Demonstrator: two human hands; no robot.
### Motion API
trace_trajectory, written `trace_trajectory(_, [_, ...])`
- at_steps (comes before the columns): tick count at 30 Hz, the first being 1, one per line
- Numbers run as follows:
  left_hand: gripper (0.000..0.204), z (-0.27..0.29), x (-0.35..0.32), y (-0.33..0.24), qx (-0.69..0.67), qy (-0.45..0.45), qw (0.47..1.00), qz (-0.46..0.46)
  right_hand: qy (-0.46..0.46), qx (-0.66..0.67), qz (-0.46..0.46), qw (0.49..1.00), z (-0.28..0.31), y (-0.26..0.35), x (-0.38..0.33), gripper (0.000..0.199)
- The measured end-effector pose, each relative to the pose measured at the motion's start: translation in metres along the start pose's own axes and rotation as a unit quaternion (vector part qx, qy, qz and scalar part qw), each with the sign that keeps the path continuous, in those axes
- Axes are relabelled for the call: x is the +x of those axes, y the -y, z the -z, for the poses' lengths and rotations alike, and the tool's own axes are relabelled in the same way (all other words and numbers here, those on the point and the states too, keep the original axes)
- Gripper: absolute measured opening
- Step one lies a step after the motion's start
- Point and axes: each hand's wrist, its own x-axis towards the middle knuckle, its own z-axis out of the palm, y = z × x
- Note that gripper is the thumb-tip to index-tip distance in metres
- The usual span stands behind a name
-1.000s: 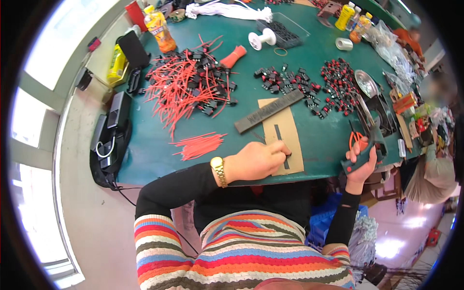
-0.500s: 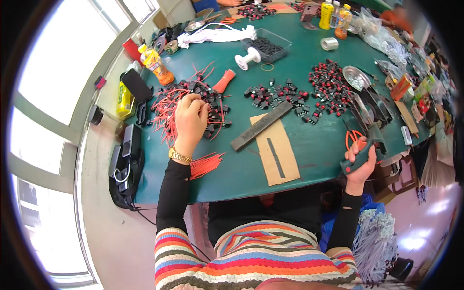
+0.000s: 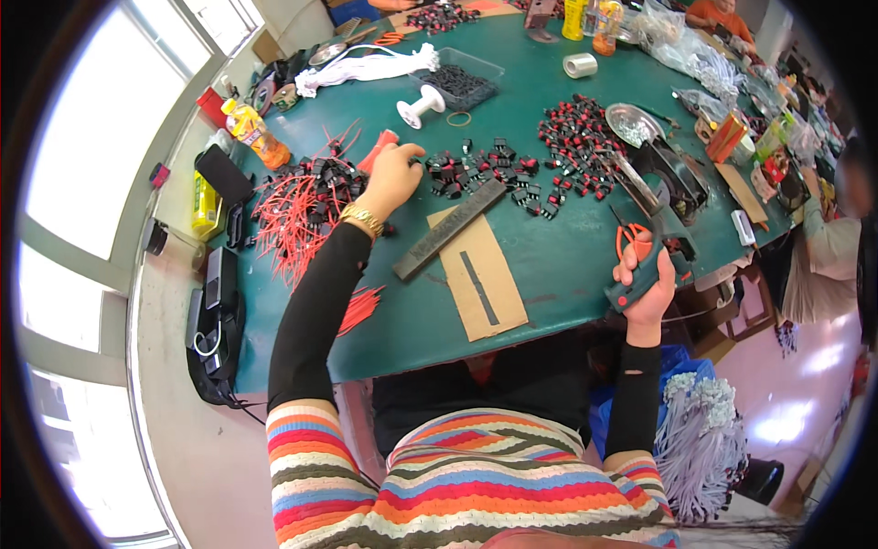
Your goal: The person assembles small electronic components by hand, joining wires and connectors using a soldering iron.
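Note:
My left hand (image 3: 393, 178), a gold watch at its wrist, hovers between the pile of red-wired black parts (image 3: 315, 197) and a loose group of small black-and-red switches (image 3: 489, 172). Its fingers are curled together, and whatever they hold is hidden. A bundle of red wires (image 3: 382, 145) lies just beyond that hand. At the right, near the table's front edge, my right hand (image 3: 651, 288) is wrapped round the handle of a dark green handheld tool with a red button (image 3: 624, 297). Orange-handled pliers (image 3: 631, 240) lie right beside those fingers.
A dark metal bar (image 3: 450, 229) crosses a slotted cardboard piece (image 3: 485, 284). More switches (image 3: 578, 137), a metal dish (image 3: 634, 123), a white spool (image 3: 421, 107) and a plastic box of black parts (image 3: 462, 80) stand farther back. A bottle (image 3: 256, 134) is at left; another person (image 3: 720, 20) sits across.
My left hand has moved right, off the red-wired pile toward the loose switches. The whole view has shifted, sliding the table leftward. My right hand still grips the green tool.

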Motion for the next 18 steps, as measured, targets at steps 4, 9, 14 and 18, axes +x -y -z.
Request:
trace_trajectory(4, [0.016, 0.022, -0.039, -0.055, -0.155, -0.038, 0.987, -0.011, 0.019, -0.001, -0.017, 1.000, 0.003, 0.003, 0.004, 0.041])
trace_trajectory(9, [0.013, 0.035, -0.111, -0.122, -0.200, 0.064, 0.976, -0.052, 0.019, -0.014, -0.027, 0.999, 0.002, 0.003, 0.008, 0.042])
trace_trajectory(14, [0.014, 0.021, -0.144, -0.134, -0.194, 0.085, 0.972, -0.103, 0.028, -0.027, -0.026, 0.999, 0.000, 0.003, 0.010, 0.042])
trace_trajectory(18, [0.015, 0.013, -0.152, -0.139, -0.090, 0.031, 0.981, -0.168, 0.026, -0.036, -0.028, 0.999, 0.000, 0.001, 0.007, 0.042])
